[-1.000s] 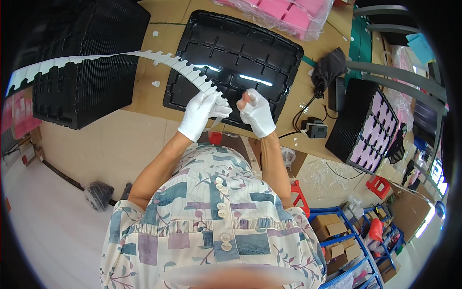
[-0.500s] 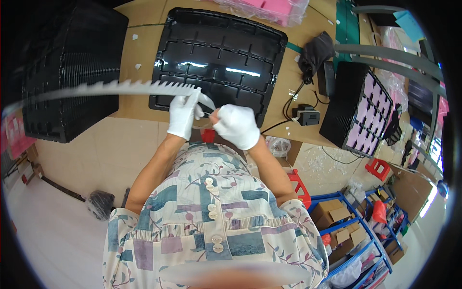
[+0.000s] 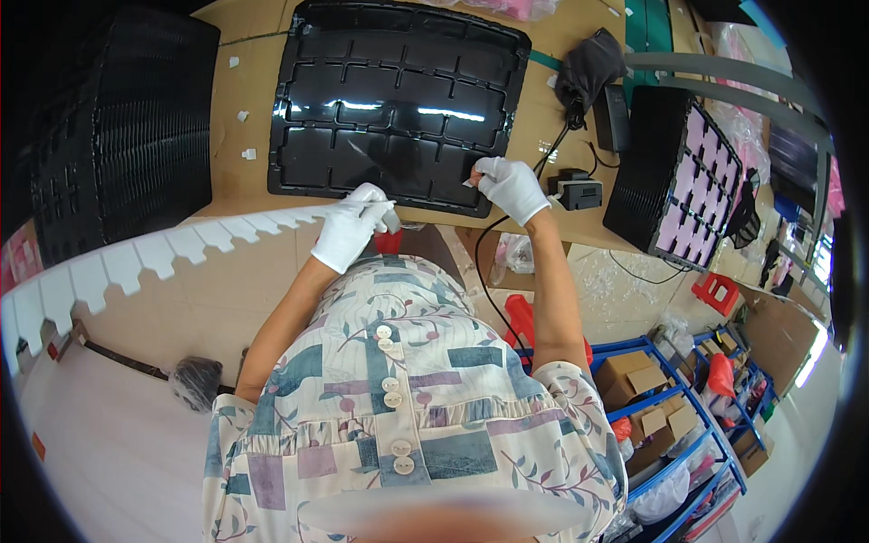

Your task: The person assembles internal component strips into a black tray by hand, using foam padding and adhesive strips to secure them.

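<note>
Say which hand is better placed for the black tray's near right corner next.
Probably the right hand: it is by the near right corner of the black tray, seemingly pinching a small pale piece. The left hand, farther left, holds the toothed white strip.

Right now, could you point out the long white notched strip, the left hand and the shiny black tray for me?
Long white notched strip (image 3: 154,252): head view, middle of its band.
Left hand (image 3: 347,235): head view, middle of the white glove.
Shiny black tray (image 3: 398,86): head view, bare upper surface.
</note>
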Available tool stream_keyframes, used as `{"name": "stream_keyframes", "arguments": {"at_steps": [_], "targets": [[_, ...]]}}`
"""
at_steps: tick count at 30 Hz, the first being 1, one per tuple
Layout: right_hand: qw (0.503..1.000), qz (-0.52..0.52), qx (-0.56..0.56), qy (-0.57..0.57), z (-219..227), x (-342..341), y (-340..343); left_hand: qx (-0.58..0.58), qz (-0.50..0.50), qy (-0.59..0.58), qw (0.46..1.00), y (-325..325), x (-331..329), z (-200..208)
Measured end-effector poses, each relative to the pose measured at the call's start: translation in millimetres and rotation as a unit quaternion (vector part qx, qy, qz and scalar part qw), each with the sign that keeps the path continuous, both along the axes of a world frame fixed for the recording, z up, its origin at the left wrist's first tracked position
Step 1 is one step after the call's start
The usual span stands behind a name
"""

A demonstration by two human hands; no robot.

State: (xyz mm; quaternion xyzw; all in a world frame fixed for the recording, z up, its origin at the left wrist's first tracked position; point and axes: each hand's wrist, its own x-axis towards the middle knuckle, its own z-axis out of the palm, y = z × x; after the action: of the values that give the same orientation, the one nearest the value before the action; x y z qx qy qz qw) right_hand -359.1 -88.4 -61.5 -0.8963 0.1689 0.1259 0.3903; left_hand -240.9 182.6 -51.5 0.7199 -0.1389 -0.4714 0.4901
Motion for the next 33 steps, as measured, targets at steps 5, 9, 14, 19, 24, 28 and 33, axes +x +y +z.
{"name": "stream_keyframes", "arguments": {"at_steps": [5,9,14,19,24,28,33], "targets": [[0.973,0.076,-0.211,0.058,-2.2,10.4,12.3,-0.026,0.006,-0.013,1.0,-0.9,5.6,-12.4],[0.968,0.033,-0.247,0.037,-11.1,8.7,21.0,-0.045,0.01,-0.065,0.997,-3.1,6.5,-23.0],[0.973,0.016,-0.23,0.023,-15.2,8.6,20.0,-0.027,0.01,-0.07,0.997,-7.7,9.3,-28.3],[0.97,0.022,-0.242,0.015,-17.5,7.1,23.8,-0.01,0.015,-0.069,0.997,-6.1,8.3,-32.8],[0.968,0.003,-0.248,0.02,-17.9,4.5,26.0,0.006,0.011,-0.063,0.998,-9.7,8.2,-28.0],[0.962,-0.031,-0.27,0.029,-19.5,7.9,31.9,0.003,0.016,-0.062,0.998,-9.6,9.1,-30.6],[0.943,-0.064,-0.326,0.022,-34.7,-1.0,42.9,0.007,0.006,-0.066,0.998,-9.6,9.7,-37.5]]}}
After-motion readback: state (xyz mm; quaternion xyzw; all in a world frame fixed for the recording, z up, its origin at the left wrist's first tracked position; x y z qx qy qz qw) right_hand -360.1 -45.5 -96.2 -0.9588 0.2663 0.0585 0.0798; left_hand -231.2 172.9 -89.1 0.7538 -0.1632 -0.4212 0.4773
